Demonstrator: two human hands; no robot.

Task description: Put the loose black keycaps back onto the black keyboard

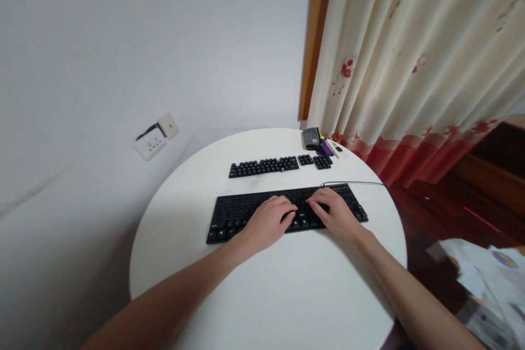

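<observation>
Keyboard (233, 216): lay mid-table (287, 295), its cable (356, 182) running right toward the edge.
Left hand (268, 224): palm down on the middle keys, fingers loosely curled, holding nothing.
Right hand (334, 213): likewise, just beside the left, gripping nothing.
Cable risk: a snag on the right forearm could drag the keyboard.
Key rows (264, 166) risk: if loose, a backward shove might scatter them.

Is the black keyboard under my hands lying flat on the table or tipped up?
Flat: the keyboard lies with its whole length on the round table, left hand and right hand resting palms-down on its keys.
</observation>
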